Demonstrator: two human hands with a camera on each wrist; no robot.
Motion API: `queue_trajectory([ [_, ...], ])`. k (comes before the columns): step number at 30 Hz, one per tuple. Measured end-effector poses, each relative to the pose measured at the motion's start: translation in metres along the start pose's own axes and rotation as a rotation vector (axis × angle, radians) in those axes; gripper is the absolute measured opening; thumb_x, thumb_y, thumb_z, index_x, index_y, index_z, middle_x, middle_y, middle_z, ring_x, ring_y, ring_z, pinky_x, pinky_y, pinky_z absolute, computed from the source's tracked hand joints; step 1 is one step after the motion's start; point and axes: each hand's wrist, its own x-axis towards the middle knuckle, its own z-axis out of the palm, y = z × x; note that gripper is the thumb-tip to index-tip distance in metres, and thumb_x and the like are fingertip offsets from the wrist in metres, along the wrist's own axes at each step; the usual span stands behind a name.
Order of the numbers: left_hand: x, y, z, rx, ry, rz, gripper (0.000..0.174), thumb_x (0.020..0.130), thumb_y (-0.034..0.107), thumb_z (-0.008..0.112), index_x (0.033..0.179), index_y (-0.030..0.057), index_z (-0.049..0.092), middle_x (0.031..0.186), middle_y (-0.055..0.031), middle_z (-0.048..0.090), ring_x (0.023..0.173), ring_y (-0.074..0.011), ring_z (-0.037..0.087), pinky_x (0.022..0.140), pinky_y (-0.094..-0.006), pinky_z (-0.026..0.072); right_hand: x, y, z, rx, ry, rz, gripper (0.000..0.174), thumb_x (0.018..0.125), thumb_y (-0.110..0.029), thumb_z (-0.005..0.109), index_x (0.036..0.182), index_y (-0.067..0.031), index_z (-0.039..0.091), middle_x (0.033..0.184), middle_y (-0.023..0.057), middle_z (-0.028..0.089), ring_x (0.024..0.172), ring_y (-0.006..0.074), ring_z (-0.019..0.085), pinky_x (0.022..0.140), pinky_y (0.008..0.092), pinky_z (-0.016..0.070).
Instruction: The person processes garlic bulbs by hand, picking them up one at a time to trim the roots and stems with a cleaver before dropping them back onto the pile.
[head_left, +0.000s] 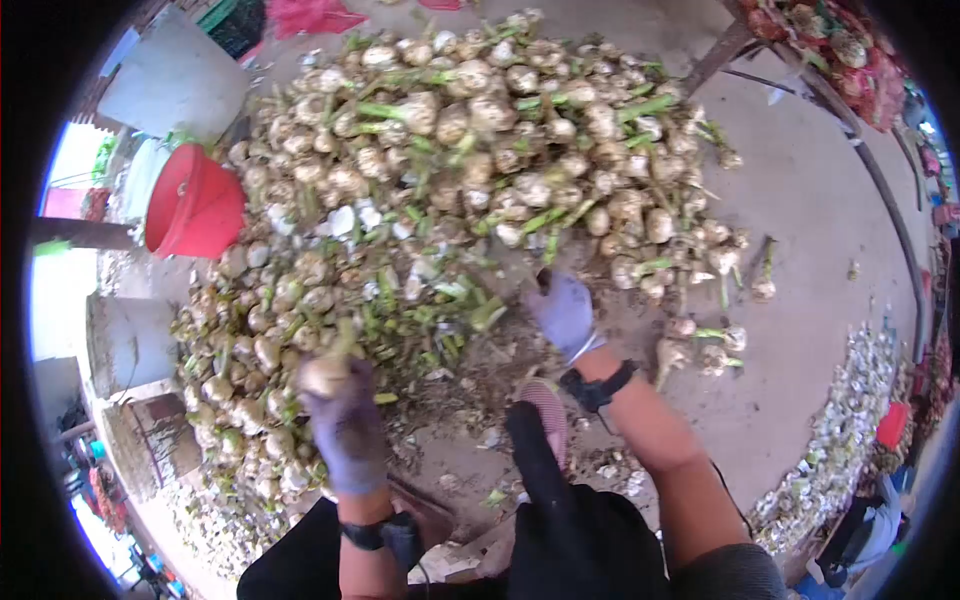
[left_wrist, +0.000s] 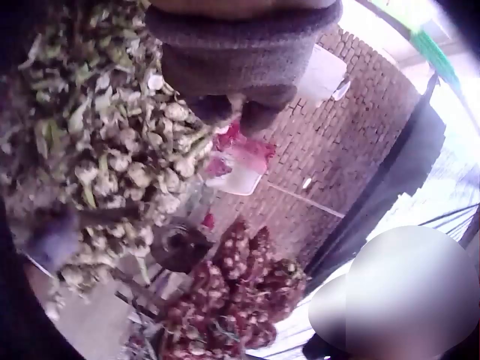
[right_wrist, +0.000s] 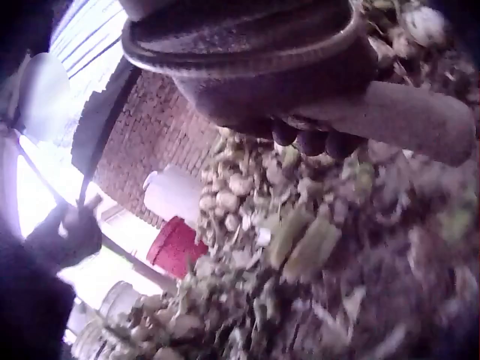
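Note:
In a purple glove, the left hand (head_left: 345, 435) grips a pale garlic bulb (head_left: 325, 375) above the near left part of the garlic heap (head_left: 345, 180). Dark fingertips show below the cuff of this hand (left_wrist: 236, 67) in the left wrist view. Over cut green stems and dirt, the gloved right hand (head_left: 566, 315) is lower and to the right of the bulb. In the right wrist view the fingers of the right hand (right_wrist: 262, 82) are curled at a pale, handle-like piece (right_wrist: 420, 120); its far end is indistinct.
A red bucket (head_left: 195, 203) and white containers (head_left: 175, 80) stand left of the heap. Several loose bulbs with stems (head_left: 712, 345) lie on the floor at right. Small white pieces (head_left: 840, 440) are piled farther right; net bags of bulbs (left_wrist: 240, 289) stand beyond the heap.

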Motion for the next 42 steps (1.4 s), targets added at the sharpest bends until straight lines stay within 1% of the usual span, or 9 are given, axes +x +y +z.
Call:
queue_trajectory([
  [7,-0.025,-0.025,0.045,-0.159,-0.087,-0.365,0.056,0.071,-0.01,0.061,0.12,0.0116,0.047,0.116,-0.0099,0.052,0.1,-0.0205,0.055,0.087,-0.032,0.0491,-0.03,-0.069,-0.016,0.353,-0.349,-0.396,0.032,0.083,-0.033,0.06,0.083,-0.0004,0.061,0.067,0.0182,0.059,0.059,0.0319,0.061,0.056,0.0396,0.0487],
  [11,-0.009,-0.003,0.009,-0.421,-0.142,-0.276,0.048,0.077,-0.002,0.063,0.123,0.0011,0.05,0.12,-0.0156,0.055,0.099,-0.0198,0.055,0.085,-0.028,0.0492,0.002,-0.029,-0.014,-0.114,-0.369,0.251,0.035,0.084,-0.033,0.061,0.088,0.0016,0.061,0.08,0.0177,0.061,0.077,0.0309,0.064,0.071,0.0397,0.0523],
  [15,0.03,0.044,-0.079,-0.766,0.384,0.032,0.055,0.091,0.03,0.061,0.127,-0.0084,0.044,0.107,-0.0178,0.061,0.095,-0.0243,0.06,0.088,-0.0329,0.05,0.04,0.013,-0.011,-0.288,0.045,0.034,0.038,0.084,-0.034,0.061,0.096,0.0021,0.059,0.099,0.0201,0.06,0.094,0.0303,0.063,0.08,0.0412,0.0507],
  [21,0.017,-0.031,-0.045,-0.243,-0.044,-0.453,0.052,0.093,0.037,0.055,0.128,-0.0011,0.047,0.11,-0.0134,0.061,0.099,-0.0229,0.059,0.088,-0.0343,0.0469,0.06,0.022,0.022,-0.179,-0.052,0.292,0.041,0.078,-0.032,0.066,0.103,-0.0015,0.058,0.115,0.0194,0.057,0.098,0.0358,0.061,0.081,0.0411,0.05],
  [26,-0.003,-0.101,0.005,0.101,-0.183,-0.694,0.051,0.093,0.035,0.056,0.131,0.0035,0.045,0.113,-0.0098,0.059,0.099,-0.0215,0.058,0.088,-0.0359,0.0475,-0.074,0.01,0.005,0.169,-0.072,-0.326,0.029,0.074,-0.021,0.067,0.095,-0.0005,0.061,0.096,0.0176,0.061,0.084,0.0328,0.062,0.076,0.0399,0.0503],
  [33,-0.01,-0.093,0.0,0.254,-0.401,-0.441,0.051,0.096,0.04,0.051,0.13,0.0028,0.044,0.119,-0.0124,0.057,0.101,-0.0235,0.062,0.086,-0.0382,0.0533,-0.062,-0.055,-0.083,0.14,-0.338,-0.231,0.043,0.066,-0.02,0.07,0.103,-0.0009,0.058,0.102,0.016,0.06,0.089,0.0359,0.062,0.075,0.0402,0.0505],
  [35,-0.004,-0.086,0.002,0.131,-0.364,-0.591,0.058,0.098,0.049,0.04,0.131,0.0019,0.044,0.123,-0.0154,0.056,0.108,-0.026,0.061,0.091,-0.0398,0.0515,-0.048,-0.075,-0.092,-0.185,-0.454,-0.341,0.045,0.063,-0.025,0.07,0.099,-0.0023,0.057,0.104,0.0141,0.058,0.09,0.0336,0.061,0.075,0.0401,0.0486],
  [37,0.0,-0.09,-0.007,-0.654,-0.107,-1.122,0.064,0.098,0.054,0.033,0.132,0.0017,0.043,0.127,-0.0162,0.054,0.109,-0.0278,0.06,0.092,-0.041,0.0512,-0.037,-0.091,-0.099,-0.208,-0.53,-0.382,0.045,0.063,-0.028,0.069,0.098,-0.0029,0.057,0.103,0.0138,0.057,0.091,0.0327,0.06,0.075,0.0401,0.0481],
  [42,-0.009,-0.088,-0.021,-0.44,-0.26,-1.016,0.05,0.096,0.042,0.051,0.126,0.0025,0.05,0.124,-0.0123,0.056,0.108,-0.025,0.059,0.097,-0.04,0.0477,-0.044,-0.073,-0.084,-0.195,-0.385,-0.639,0.042,0.064,-0.03,0.068,0.094,-0.0045,0.056,0.099,0.0143,0.057,0.084,0.0312,0.061,0.073,0.0409,0.0481],
])
